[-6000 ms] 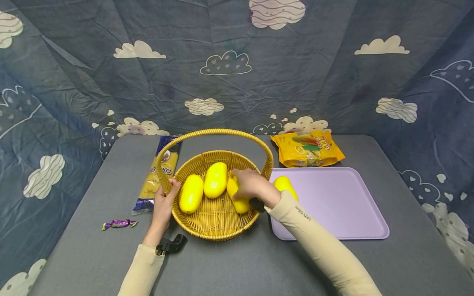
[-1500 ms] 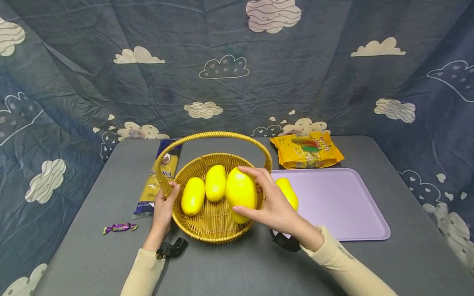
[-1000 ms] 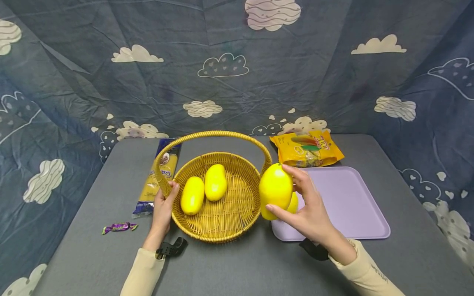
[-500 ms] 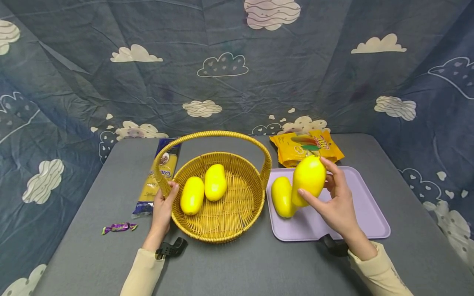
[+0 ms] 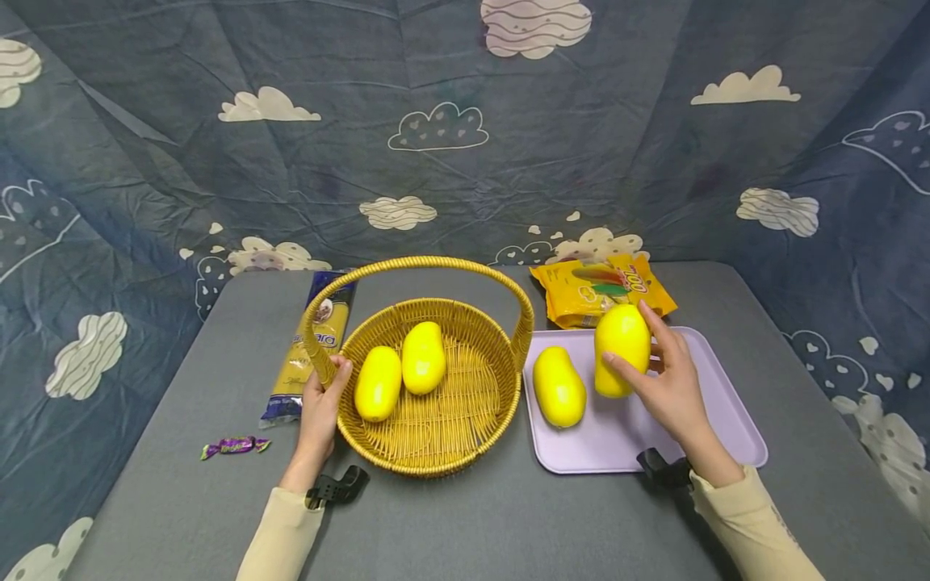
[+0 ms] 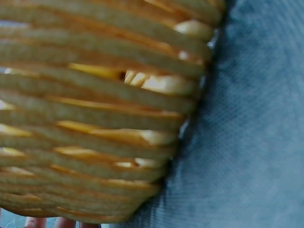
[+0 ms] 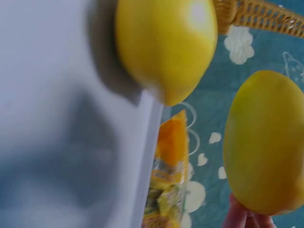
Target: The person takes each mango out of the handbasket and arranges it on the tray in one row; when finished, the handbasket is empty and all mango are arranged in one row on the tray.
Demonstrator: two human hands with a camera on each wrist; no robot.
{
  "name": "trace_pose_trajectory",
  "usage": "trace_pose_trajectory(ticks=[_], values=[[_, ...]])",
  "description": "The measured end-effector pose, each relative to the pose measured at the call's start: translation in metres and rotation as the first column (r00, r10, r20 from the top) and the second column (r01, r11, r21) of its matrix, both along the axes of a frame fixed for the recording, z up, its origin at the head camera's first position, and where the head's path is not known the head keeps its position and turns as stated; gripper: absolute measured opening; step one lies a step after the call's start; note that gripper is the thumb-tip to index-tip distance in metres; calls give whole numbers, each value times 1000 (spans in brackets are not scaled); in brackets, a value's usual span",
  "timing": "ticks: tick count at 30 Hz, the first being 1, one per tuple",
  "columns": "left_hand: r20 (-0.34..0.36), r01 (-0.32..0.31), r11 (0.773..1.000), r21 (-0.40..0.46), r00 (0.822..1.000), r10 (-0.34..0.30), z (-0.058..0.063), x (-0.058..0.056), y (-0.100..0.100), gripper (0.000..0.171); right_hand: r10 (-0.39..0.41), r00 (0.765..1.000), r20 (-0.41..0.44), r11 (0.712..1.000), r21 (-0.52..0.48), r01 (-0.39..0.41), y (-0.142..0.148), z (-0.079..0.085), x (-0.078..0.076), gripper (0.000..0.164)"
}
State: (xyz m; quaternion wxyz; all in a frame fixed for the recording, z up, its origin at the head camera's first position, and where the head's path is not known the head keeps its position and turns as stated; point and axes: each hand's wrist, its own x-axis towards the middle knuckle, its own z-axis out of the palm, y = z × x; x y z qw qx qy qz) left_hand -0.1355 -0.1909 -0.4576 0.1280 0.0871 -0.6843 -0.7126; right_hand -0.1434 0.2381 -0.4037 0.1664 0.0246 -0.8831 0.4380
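Note:
With thumb and fingers my right hand (image 5: 672,387) grips a yellow mango (image 5: 622,349) over the lilac tray (image 5: 697,436). In the right wrist view this mango (image 7: 266,142) shows large, fingertips at its lower end. Another mango (image 5: 559,387) lies on the tray's left part. My left hand (image 5: 320,411) holds the wicker basket (image 5: 429,464) at its left side, where handle meets rim. Two more mangoes, a left one (image 5: 378,384) and a right one (image 5: 424,358), lie inside. Woven basket wall (image 6: 95,114) fills most of the left wrist view.
Behind the tray sits an orange candy bag (image 5: 603,292). A pasta packet (image 5: 308,347) lies left of the basket, partly behind the handle. A purple wrapped candy (image 5: 235,446) lies nearer on the grey table (image 5: 450,532). A patterned cloth (image 5: 436,73) hangs behind.
My right hand has lifted a mango out of the basket and carried it right, over the tray beside the other mango. My left hand has stayed on the basket.

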Motion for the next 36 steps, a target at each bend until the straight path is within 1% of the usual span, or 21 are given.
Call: trace_pose_trajectory(ticks=[3, 7, 13, 16, 20, 28, 36], values=[[8, 2, 1000, 6, 1000, -2, 0, 0, 0, 19, 4, 998, 58, 1000, 25, -6, 5, -5, -4, 77], [3, 2, 1000, 6, 1000, -2, 0, 0, 0, 19, 39, 989, 140, 998, 48, -46, 10, -5, -7, 77], [-9, 3, 1000, -6, 1000, -3, -1, 1, 0, 20, 91, 963, 254, 991, 75, -114, 12, -6, -10, 78], [-15, 3, 1000, -7, 1000, -3, -1, 1, 0, 20, 95, 947, 306, 988, 90, -128, 12, -9, -11, 79], [-18, 3, 1000, -4, 1000, -3, 0, 1, 0, 19, 81, 927, 367, 986, 108, -129, 12, -11, -13, 81], [-9, 6, 1000, -9, 1000, -6, 0, 1, 0, 20, 87, 892, 443, 983, 106, -148, 13, -15, -19, 83], [-13, 4, 1000, -9, 1000, -4, -1, 1, 0, 20, 129, 868, 480, 978, 81, -190, 12, -20, -23, 84]])
